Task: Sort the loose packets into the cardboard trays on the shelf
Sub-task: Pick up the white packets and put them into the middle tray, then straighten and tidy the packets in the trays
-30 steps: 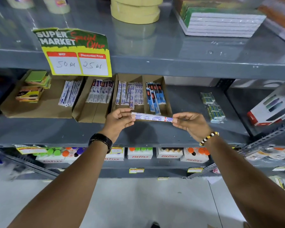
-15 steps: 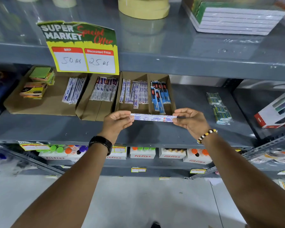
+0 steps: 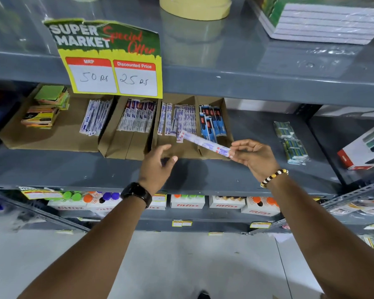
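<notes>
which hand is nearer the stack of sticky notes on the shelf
Left. The left hand hangs open, right of the sticky notes; the right hand is farther right, holding a packet.

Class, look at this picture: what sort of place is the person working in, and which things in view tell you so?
Most likely a shop aisle, probably a supermarket's stationery section. A price sign reading "Super Market Special Offer" hangs from grey metal shelving, and cardboard trays hold sorted packets.
</notes>
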{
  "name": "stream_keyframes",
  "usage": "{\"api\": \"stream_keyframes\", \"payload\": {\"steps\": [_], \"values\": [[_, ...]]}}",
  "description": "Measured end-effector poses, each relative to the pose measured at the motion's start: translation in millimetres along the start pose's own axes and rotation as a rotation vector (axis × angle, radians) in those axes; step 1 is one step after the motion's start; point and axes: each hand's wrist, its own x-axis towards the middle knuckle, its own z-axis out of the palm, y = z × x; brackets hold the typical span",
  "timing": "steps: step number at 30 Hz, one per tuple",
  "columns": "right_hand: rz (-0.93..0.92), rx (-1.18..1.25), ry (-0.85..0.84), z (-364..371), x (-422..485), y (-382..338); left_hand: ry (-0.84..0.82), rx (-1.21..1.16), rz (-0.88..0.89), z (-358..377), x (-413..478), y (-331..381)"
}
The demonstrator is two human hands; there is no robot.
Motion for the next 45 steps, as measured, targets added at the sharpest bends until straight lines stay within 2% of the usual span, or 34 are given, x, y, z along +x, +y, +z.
{"api": "stream_keyframes", "payload": {"steps": [2, 4, 7, 13, 18, 23, 29, 33, 37, 41, 45], "values": [[0.002, 0.032, 0.052, 11, 1, 1, -0.017, 0.314, 0.156, 6, -4, -11], [-0.001, 0.035, 0.103, 30, 3, 5, -0.093, 0.556, 0.238, 14, -7, -21], [-0.003, 0.103, 0.198, 64, 8, 9, -0.189, 0.725, 0.280, 25, -15, -35], [0.081, 0.140, 0.351, 119, 44, 11, -0.211, 0.763, 0.350, 29, -16, -42], [0.113, 0.101, 0.351, 150, 73, 12, -0.233, 0.738, 0.307, 30, -15, -43], [0.135, -0.062, 0.237, 156, 74, 15, -0.241, 0.767, 0.285, 31, -14, -43], [-0.065, -0.333, 0.205, 126, 43, 16, -0.242, 0.788, 0.299, 31, -14, -43], [-0.271, -0.524, 0.278, 93, 24, 17, -0.245, 0.792, 0.300, 30, -15, -42], [-0.375, -0.774, 0.272, 52, 17, 24, -0.247, 0.812, 0.292, 30, -16, -40], [-0.452, -1.103, 0.104, 14, 21, 24, -0.286, 0.854, 0.329, 30, -18, -40], [-0.536, -1.247, -0.078, -4, 36, 23, -0.340, 0.819, 0.387, 43, -26, -21]]}}
